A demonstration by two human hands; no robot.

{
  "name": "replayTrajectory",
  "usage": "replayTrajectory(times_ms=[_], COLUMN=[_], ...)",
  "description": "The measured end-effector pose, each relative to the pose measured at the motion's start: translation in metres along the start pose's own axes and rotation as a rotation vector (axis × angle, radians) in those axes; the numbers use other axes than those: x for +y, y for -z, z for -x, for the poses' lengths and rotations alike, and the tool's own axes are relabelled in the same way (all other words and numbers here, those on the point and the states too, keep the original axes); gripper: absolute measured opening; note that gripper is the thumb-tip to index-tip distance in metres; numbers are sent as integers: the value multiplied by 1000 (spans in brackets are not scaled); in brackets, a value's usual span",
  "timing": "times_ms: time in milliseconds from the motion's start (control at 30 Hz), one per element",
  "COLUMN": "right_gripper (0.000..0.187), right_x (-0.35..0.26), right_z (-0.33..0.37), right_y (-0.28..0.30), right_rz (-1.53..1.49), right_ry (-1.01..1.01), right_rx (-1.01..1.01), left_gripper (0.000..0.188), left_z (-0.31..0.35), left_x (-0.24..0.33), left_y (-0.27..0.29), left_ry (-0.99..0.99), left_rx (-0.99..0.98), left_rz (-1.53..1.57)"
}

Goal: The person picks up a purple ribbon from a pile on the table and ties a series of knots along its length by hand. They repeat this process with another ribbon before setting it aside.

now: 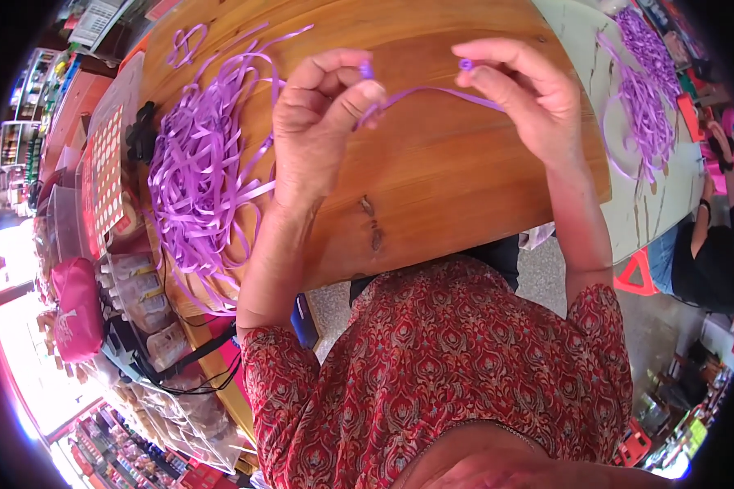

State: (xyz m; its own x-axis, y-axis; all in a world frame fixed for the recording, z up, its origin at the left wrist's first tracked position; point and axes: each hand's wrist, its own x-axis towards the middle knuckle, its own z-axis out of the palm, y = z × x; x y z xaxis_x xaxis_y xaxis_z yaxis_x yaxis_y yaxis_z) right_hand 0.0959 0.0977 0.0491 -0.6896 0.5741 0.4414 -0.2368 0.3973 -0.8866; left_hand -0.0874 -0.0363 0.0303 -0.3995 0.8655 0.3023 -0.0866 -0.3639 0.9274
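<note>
Above a wooden table (pixel 432 179), my left hand (pixel 318 122) and my right hand (pixel 522 98) hold one purple ribbon strip (pixel 432 91) stretched between them. The left thumb and fingers pinch one end near a small fold; the right fingertips pinch the other end, which curls into a small loop. A loose heap of purple ribbon strips (pixel 204 163) lies on the table just left of my left hand, some strips trailing over the near edge.
A second heap of purple ribbon (pixel 648 98) lies on a pale table at right, where another person (pixel 709 244) sits. A red-and-white patterned board (pixel 106 171), a pink bag (pixel 77 310) and packaged goods crowd the left side.
</note>
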Motion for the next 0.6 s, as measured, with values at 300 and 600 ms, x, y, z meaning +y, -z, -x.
replayTrajectory(times_ms=[300,600], right_gripper=[28,25], right_x=[9,24], right_z=[-17,-20], right_y=[-18,-26], right_rz=[-122,-154], right_ry=[43,216], right_rx=[-148,-295], left_gripper=[39,49], left_z=[8,11], left_x=[6,0], left_y=[-7,1], left_ry=[82,148], left_rx=[-51,-155], left_rz=[80,124])
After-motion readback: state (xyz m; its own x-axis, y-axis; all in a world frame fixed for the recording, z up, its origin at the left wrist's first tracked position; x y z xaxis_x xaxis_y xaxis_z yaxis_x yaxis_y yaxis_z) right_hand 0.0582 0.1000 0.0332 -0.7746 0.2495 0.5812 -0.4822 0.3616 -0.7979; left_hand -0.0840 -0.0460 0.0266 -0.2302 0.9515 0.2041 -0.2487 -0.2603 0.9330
